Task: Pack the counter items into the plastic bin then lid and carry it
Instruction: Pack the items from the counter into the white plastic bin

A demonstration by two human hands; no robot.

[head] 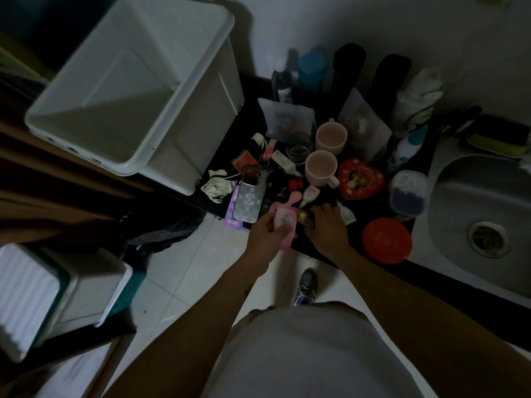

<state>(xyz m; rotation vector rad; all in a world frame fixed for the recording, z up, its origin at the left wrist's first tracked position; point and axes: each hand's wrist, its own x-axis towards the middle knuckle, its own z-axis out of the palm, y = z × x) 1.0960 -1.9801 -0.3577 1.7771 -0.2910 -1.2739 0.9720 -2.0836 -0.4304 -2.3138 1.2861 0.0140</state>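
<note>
Head view. Locate the large white rectangular plastic bin (123, 104) at upper left, open, with nothing visible inside, standing just beside the black counter (370, 209). Note the left hand (265, 229) above the counter's near edge, thumb and curled fingers pinching a small pink flat plastic case (283, 224). Note the right hand (327, 225) lowered onto the counter, fingers bent toward a small brass-coloured object (306, 219); cannot tell in the dim light whether gripped or merely touched. Expect the pink case to be light and rigid, probably smooth; hold across the flat faces, as now. Treat the two pink ceramic mugs (320, 168) and the clear glass tumbler (298, 146) behind as fragile; take each by the body or handle and set upright, low in the bin. Judge the red heart-shaped tin (360, 178) stiff and light; grasp by the rim. Count packing as barely begun. Lift the loaded bin by the rolled rim at both short ends; expect smooth walls and some flex
</note>
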